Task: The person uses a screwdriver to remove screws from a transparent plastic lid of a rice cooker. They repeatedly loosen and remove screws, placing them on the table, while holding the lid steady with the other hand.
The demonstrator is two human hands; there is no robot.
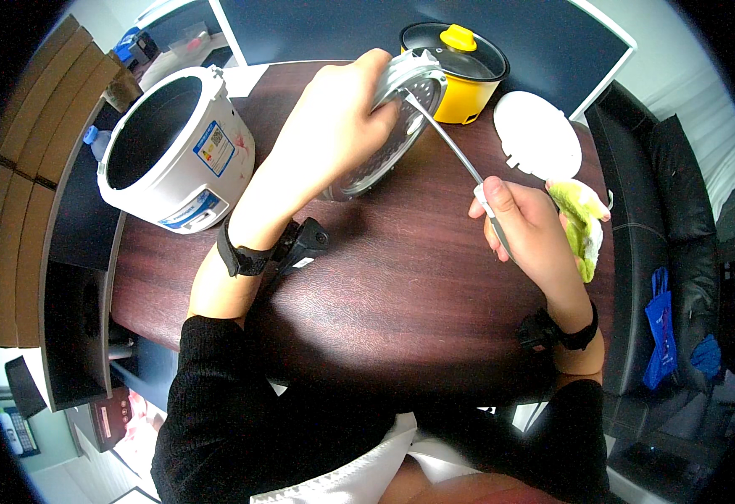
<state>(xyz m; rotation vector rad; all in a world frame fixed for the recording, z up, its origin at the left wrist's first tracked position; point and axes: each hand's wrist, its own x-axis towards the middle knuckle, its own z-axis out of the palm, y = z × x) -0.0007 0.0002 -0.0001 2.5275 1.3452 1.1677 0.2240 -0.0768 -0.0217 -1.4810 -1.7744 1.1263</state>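
One white pot body (178,168), open at the top, stands left of the one round metal lid (371,172), the landmark here, which is tilted above the one brown table (359,277). One left hand (334,118) pinches that lid at its upper part, fingers curled on its rim. One yellow pot (468,91) with one yellow knob (458,37) stands behind and right of the lid. One screwdriver (451,143) slants from the lid's upper part down rightward into one right hand (523,218), whose fingers close around its handle. Farther right of the lid lie one white oval cover (540,139) and one green-and-white cloth (584,223).
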